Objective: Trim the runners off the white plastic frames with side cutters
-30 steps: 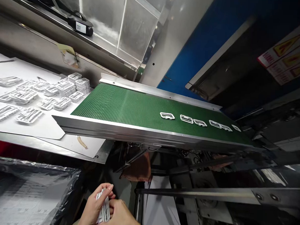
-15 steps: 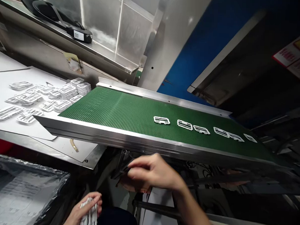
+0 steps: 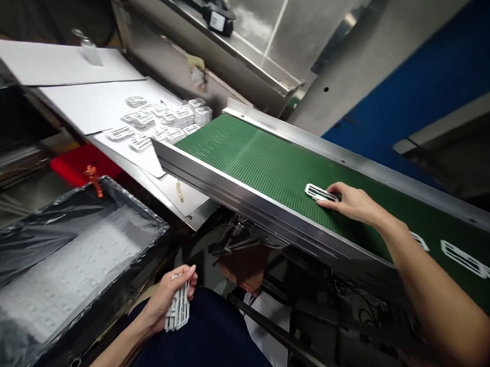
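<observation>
My left hand [image 3: 171,296] is closed around a small stack of white plastic frames [image 3: 178,310] above my lap. Over the green conveyor belt [image 3: 250,156], my right hand [image 3: 352,203] pinches one white plastic frame [image 3: 318,192] by its right end, thumb on the near edge. The frame is rectangular with slots and lies at or just above the belt; which, I cannot tell. More white frames [image 3: 465,257] lie on the belt to the right, one of them partly behind my right forearm.
Stacks of white frames [image 3: 162,120] stand on white sheets at the belt's left end. A bin lined with black plastic [image 3: 153,228] sits at lower left, an orange clip [image 3: 93,179] on its rim. Metal side rails [image 3: 244,197] edge the belt. A small bottle [image 3: 89,51] stands farther back.
My right hand has moved from in front of the belt onto it and taken hold of a white frame. The view has turned left, showing more of the bin. My left hand still holds its stack.
</observation>
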Demonstrator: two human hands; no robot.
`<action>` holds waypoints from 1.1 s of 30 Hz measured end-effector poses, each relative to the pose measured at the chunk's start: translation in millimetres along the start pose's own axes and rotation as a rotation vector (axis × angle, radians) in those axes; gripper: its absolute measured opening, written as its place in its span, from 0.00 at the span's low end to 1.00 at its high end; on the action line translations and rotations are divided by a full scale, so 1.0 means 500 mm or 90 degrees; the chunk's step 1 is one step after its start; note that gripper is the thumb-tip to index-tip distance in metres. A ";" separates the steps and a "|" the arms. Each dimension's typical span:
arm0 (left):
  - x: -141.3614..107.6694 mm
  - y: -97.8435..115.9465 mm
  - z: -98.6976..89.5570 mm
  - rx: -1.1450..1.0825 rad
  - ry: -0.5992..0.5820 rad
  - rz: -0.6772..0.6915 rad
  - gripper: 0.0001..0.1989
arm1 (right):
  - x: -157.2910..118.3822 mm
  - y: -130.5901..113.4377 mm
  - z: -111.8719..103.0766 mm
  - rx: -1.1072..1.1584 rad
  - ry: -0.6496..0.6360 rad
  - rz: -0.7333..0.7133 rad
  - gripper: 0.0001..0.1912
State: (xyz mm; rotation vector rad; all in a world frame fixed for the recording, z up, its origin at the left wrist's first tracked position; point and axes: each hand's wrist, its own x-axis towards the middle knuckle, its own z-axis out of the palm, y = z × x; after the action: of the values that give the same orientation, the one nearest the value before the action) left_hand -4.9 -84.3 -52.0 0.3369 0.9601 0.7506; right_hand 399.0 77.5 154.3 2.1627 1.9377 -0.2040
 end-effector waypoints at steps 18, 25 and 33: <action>-0.074 0.192 -0.034 0.341 -0.173 0.068 0.11 | -0.191 -0.489 0.190 0.307 -0.164 -0.688 0.35; -0.067 0.156 -0.072 0.209 -0.002 0.050 0.10 | -0.178 -0.481 0.288 0.646 -0.231 -0.368 0.39; -0.053 0.128 -0.092 0.108 0.103 0.047 0.11 | -0.213 -0.534 0.375 1.012 -0.412 -0.058 0.19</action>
State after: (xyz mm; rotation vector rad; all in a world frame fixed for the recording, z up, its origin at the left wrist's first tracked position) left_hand -80.1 -60.7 -24.5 0.4666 1.1735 0.7747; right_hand 131.2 -47.2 -20.0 1.9534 1.4386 -2.7392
